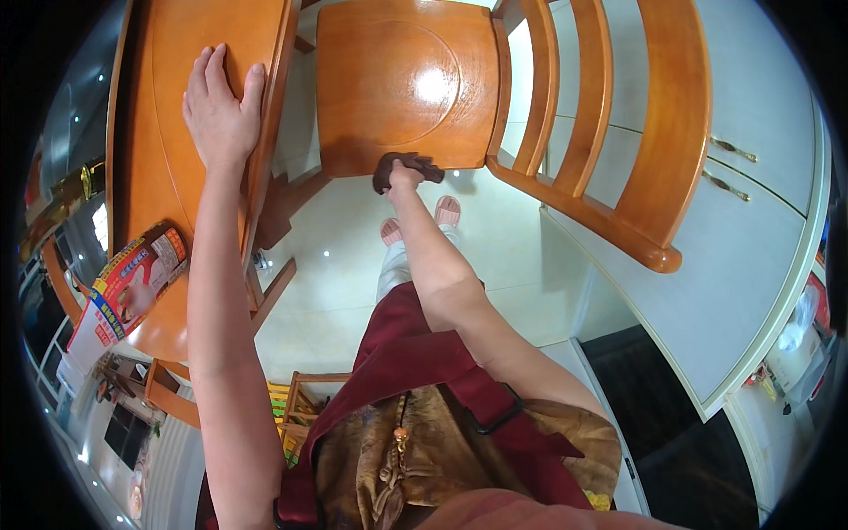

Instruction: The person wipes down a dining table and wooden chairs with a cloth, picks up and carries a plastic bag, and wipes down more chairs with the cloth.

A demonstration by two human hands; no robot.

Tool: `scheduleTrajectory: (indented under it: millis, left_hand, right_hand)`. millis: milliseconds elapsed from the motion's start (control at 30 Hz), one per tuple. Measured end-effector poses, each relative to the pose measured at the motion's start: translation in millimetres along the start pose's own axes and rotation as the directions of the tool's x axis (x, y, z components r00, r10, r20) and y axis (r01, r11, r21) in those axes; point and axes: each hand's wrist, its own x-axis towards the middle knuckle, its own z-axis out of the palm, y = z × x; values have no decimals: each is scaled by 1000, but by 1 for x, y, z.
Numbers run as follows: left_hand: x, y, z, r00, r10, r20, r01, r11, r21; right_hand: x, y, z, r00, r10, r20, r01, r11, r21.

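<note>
My left hand (222,112) rests flat on the glossy wooden table (175,132), near the edge that faces the chair, fingers spread and nothing in it. Between the fingers of my right hand (404,177) is a dark brown cloth (385,171), bunched up at the near edge of the wooden chair seat (391,79). Part of the cloth hangs over that edge. The seat is shiny and reflects a bright light. To the right of the seat rises the slatted chair back (669,132).
A printed package (136,285) lies at the table's near end. White cabinets (702,265) with metal handles stand behind the chair at the right. A wooden rack (301,397) is at the lower left of my body. Pink slippers (448,211) are on my feet on the tiled floor (318,318).
</note>
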Motion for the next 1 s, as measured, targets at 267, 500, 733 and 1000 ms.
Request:
scheduleTrajectory:
  millis: [267, 500, 733, 1000]
  left_hand:
    - [-1, -5, 2, 1000, 5, -27, -5, 1000, 1]
    - [1, 5, -6, 998, 8, -55, -8, 1000, 4]
    - [-2, 8, -6, 999, -35, 10, 35, 999, -9]
    - [-1, 5, -4, 1000, -29, -10, 29, 999, -14]
  right_hand:
    - [-22, -49, -8, 577, -29, 816, 427, 862, -272]
    - [-7, -234, -18, 31, -688, 725, 709, -496, -501]
    - [-19, -175, 81, 417, -672, 612, 602, -300, -740]
    - [-37, -49, 69, 50, -308, 950, 660, -704, -263]
